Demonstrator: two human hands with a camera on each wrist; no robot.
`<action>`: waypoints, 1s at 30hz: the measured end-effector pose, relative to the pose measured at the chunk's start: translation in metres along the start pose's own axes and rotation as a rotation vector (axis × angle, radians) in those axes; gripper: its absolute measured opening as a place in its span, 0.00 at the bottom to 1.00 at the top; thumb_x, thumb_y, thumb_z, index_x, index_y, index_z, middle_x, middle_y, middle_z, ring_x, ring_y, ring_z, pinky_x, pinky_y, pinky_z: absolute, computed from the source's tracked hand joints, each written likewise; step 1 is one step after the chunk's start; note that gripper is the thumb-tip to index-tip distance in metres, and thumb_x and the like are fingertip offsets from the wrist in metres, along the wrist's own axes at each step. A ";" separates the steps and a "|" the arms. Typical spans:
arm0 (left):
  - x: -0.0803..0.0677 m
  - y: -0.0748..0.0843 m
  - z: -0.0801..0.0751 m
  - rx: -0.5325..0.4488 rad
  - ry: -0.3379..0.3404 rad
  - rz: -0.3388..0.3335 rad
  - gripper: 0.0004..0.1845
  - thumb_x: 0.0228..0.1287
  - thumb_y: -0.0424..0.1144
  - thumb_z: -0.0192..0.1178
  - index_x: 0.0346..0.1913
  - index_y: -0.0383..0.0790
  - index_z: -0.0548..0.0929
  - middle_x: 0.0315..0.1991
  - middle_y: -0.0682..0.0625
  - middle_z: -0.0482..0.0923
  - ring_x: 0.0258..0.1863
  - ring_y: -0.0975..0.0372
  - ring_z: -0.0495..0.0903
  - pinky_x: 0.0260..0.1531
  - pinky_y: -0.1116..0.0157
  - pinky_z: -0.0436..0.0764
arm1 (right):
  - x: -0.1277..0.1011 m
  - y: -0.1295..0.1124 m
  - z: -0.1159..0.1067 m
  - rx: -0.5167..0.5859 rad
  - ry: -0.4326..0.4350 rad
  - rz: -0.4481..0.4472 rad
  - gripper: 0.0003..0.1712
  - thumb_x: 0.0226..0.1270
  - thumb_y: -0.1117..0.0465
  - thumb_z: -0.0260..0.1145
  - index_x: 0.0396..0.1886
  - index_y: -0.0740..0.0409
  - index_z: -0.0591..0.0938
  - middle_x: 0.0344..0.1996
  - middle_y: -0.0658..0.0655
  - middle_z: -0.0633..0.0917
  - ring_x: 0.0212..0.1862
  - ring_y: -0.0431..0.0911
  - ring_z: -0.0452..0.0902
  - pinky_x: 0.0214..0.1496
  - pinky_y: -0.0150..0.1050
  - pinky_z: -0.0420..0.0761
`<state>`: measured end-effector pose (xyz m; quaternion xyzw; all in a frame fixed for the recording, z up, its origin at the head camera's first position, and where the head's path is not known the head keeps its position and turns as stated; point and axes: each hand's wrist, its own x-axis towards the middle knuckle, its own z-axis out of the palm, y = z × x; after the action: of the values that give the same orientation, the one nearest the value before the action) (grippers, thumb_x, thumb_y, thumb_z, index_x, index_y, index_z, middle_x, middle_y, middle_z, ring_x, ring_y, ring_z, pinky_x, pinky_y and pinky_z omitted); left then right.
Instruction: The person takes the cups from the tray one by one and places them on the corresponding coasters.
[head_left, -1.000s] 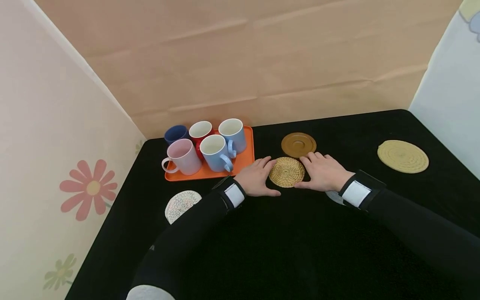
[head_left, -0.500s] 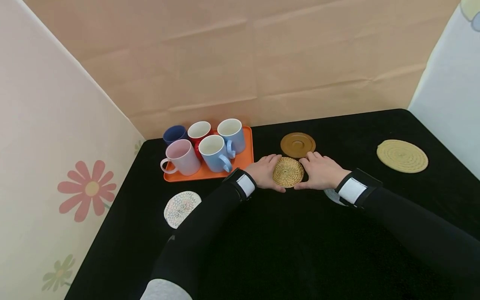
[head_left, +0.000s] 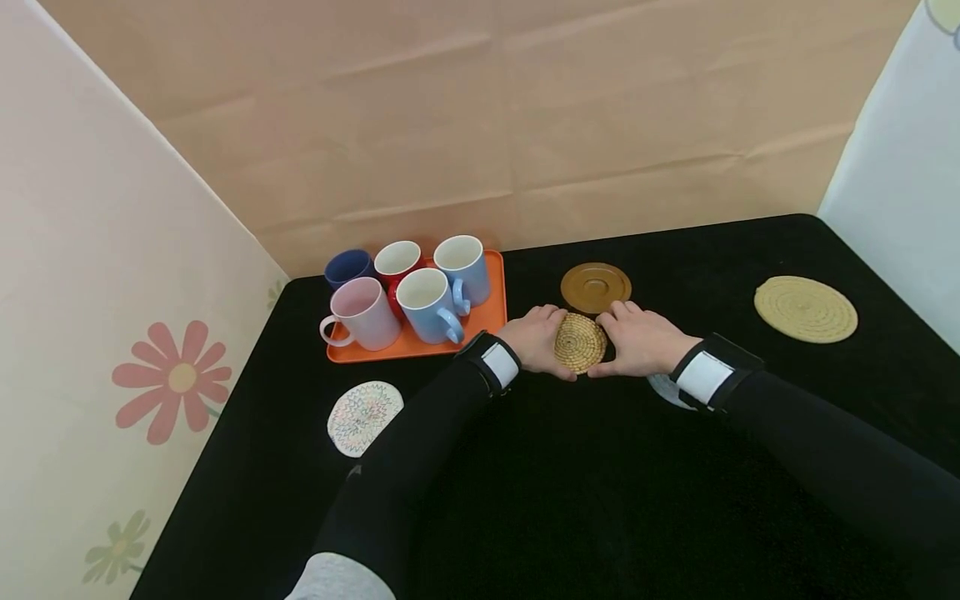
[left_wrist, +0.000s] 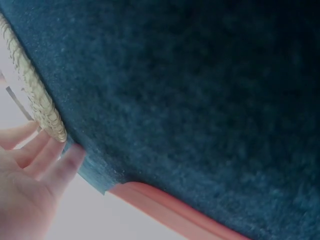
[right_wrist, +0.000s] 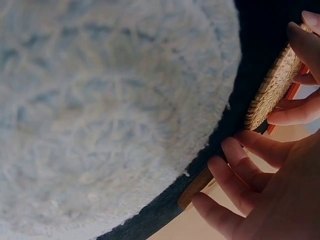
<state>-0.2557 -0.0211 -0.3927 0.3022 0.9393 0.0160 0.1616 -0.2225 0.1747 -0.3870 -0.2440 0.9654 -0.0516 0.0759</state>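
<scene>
Head view: left hand and right hand pinch the straw coaster by its edges, tipped up off the black table; such a light edge grip could slip, dropping it onto the brown saucer just behind

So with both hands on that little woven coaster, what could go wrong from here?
The woven coaster is pinched only at its edges between the left hand and right hand, so it might slip and drop. The brown disc lies just behind the fingertips and could get nudged. The left hand is also close to the orange tray of mugs.
</scene>
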 end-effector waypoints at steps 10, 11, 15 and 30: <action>-0.009 0.001 0.003 0.007 0.018 0.021 0.55 0.48 0.67 0.68 0.73 0.42 0.58 0.69 0.48 0.60 0.65 0.59 0.62 0.59 0.62 0.70 | -0.004 -0.007 -0.002 -0.012 -0.001 -0.032 0.48 0.49 0.30 0.70 0.54 0.66 0.76 0.41 0.60 0.73 0.41 0.52 0.70 0.38 0.45 0.76; -0.011 0.002 0.003 0.010 0.021 0.024 0.55 0.47 0.68 0.68 0.73 0.42 0.58 0.69 0.48 0.60 0.65 0.59 0.62 0.59 0.62 0.70 | -0.005 -0.008 -0.002 -0.014 0.000 -0.034 0.48 0.49 0.30 0.70 0.54 0.66 0.76 0.42 0.60 0.73 0.41 0.52 0.70 0.38 0.46 0.76; -0.016 0.002 0.006 0.019 0.026 0.026 0.56 0.47 0.68 0.68 0.73 0.41 0.58 0.69 0.47 0.60 0.65 0.58 0.62 0.60 0.63 0.69 | -0.009 -0.015 -0.003 -0.034 0.002 -0.049 0.46 0.48 0.31 0.71 0.53 0.65 0.77 0.41 0.59 0.73 0.41 0.52 0.70 0.39 0.46 0.77; -0.045 0.002 0.010 -0.011 -0.015 0.060 0.57 0.46 0.67 0.69 0.74 0.42 0.57 0.68 0.45 0.60 0.64 0.56 0.64 0.58 0.61 0.71 | -0.021 -0.038 -0.001 -0.121 0.043 -0.135 0.42 0.47 0.28 0.70 0.44 0.61 0.81 0.34 0.54 0.73 0.36 0.47 0.70 0.32 0.40 0.75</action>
<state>-0.2169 -0.0465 -0.3886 0.3296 0.9285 0.0237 0.1695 -0.1868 0.1521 -0.3788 -0.3114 0.9496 -0.0037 0.0365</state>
